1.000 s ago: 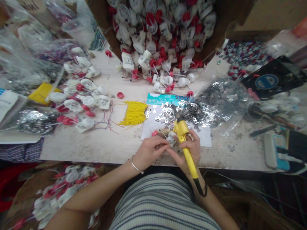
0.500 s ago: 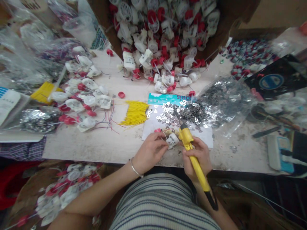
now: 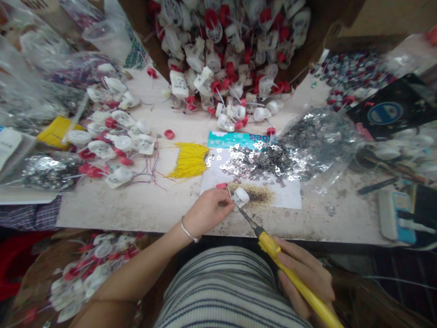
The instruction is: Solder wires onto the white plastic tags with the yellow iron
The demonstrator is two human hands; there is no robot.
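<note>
My left hand (image 3: 212, 208) pinches a small white plastic part (image 3: 241, 196) at the front edge of a paper sheet; a red cap (image 3: 221, 186) shows just beyond my fingers. In my right hand (image 3: 307, 273) is a yellow-handled soldering iron (image 3: 269, 243), pointing up and to the left. Its dark metal tip reaches the lower side of the white part; whether it touches is too small to tell. A brown scorched patch (image 3: 261, 193) marks the paper right of the part. Beyond it lies a heap of small shiny metal pieces (image 3: 252, 159).
A bundle of yellow wires (image 3: 189, 160) lies left of the paper. White parts with red caps (image 3: 119, 143) are piled at left, and more fill a large box (image 3: 146, 41) at the back. A plastic bag of metal pieces (image 3: 317, 141) and a power strip (image 3: 396, 216) are on the right.
My right hand has moved down and right, bringing the iron's tip from the metal heap to the white part. My left hand still holds the part, slightly further left.
</note>
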